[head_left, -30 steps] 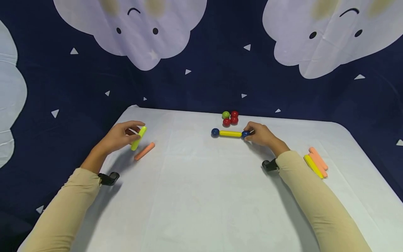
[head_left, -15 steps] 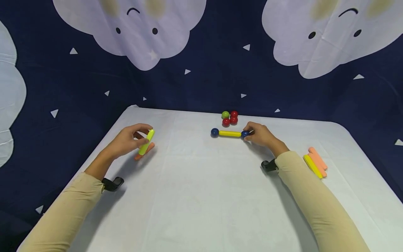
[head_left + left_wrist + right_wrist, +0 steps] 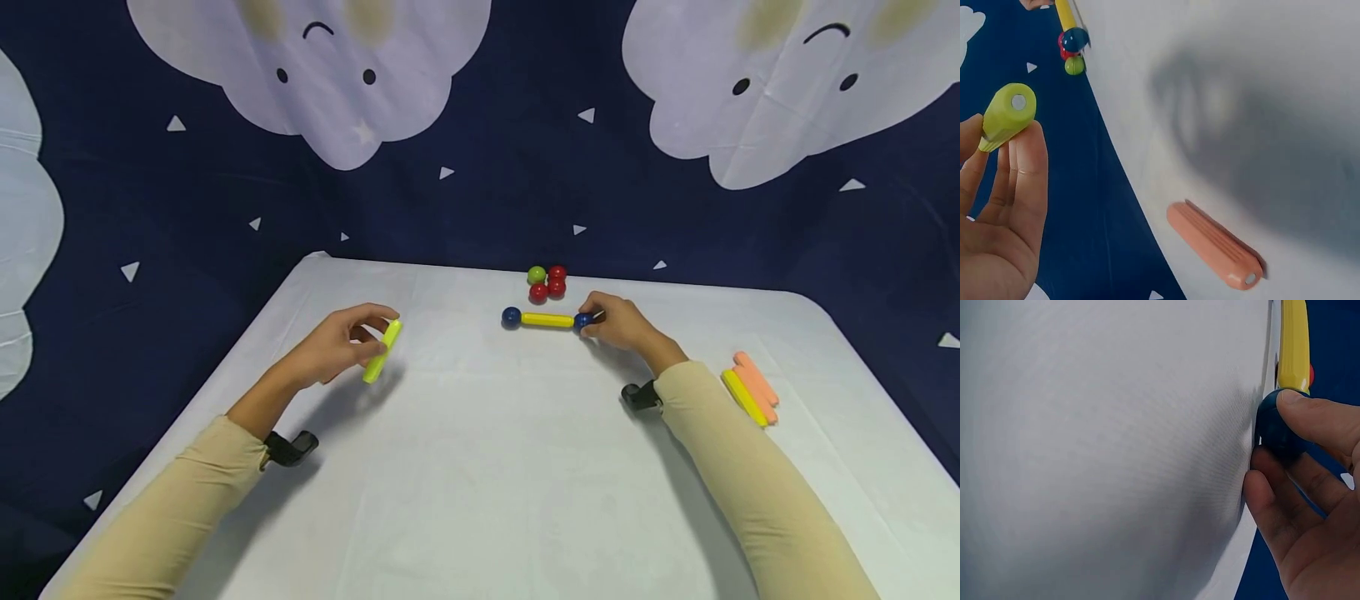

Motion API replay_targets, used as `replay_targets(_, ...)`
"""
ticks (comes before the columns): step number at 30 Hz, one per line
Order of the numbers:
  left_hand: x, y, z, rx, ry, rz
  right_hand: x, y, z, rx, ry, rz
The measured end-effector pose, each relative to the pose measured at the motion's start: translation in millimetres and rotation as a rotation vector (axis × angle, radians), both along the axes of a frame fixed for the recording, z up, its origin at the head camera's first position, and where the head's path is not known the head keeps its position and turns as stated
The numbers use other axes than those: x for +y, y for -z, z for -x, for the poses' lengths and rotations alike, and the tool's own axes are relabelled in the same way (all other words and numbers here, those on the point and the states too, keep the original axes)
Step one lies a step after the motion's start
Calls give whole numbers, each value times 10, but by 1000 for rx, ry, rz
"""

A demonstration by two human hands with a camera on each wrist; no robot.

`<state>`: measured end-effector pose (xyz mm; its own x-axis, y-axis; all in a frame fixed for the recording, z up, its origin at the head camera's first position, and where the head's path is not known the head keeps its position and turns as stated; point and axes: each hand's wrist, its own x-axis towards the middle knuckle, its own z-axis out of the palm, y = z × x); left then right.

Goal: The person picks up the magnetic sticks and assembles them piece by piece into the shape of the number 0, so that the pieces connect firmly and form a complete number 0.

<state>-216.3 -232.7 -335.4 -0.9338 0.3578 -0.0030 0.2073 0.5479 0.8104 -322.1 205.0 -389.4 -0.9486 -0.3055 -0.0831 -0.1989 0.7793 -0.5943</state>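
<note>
My left hand (image 3: 341, 346) pinches a lime-yellow magnetic stick (image 3: 383, 352) between thumb and fingers, raised above the white table. A pale metal disc shows in the stick's end in the left wrist view. Under that hand an orange stick (image 3: 1213, 247) lies on the table; the hand hides it in the head view. My right hand (image 3: 618, 323) holds a dark blue ball (image 3: 1279, 428) between thumb and fingers. This ball sits at the right end of a yellow stick (image 3: 547, 320), and another blue ball (image 3: 512, 317) is at its left end.
Behind the yellow stick, a green ball (image 3: 536, 275) and several red balls (image 3: 557, 287) sit close together near the table's far edge. To the right, a yellow stick (image 3: 744, 398) lies beside orange sticks (image 3: 757, 379). A dark blue cloth with clouds hangs behind the table (image 3: 480, 467).
My left hand has moved right and slightly nearer with the lime-yellow stick, passing over the orange stick. My right hand stays on the blue ball.
</note>
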Motion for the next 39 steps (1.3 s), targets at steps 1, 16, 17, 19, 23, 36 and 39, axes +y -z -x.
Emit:
replay_targets(1,13,5,3,-6,0,-7,-2,-6,-3,-1,3,0)
replay_targets(16,411,41,70,-37,48,-31,3,3,0,7,-1,2)
replay_targets(17,445,52,83,-41,52,-34,2,-1,0,7,-2,2)
replay_targets(19,515,72,112,-53,58,-40,1,-9,1,7,-2,3)
replay_targets(23,672,119,169,-88,44,-45,-1,-5,1,17,-10,1)
replay_targets(36,1034,175,301,-144,5,-96,21,18,-10,14,6,-9)
replay_targets(39,1044,188,336,-158,-1,-104,-42,3,19,22,-6,-6)
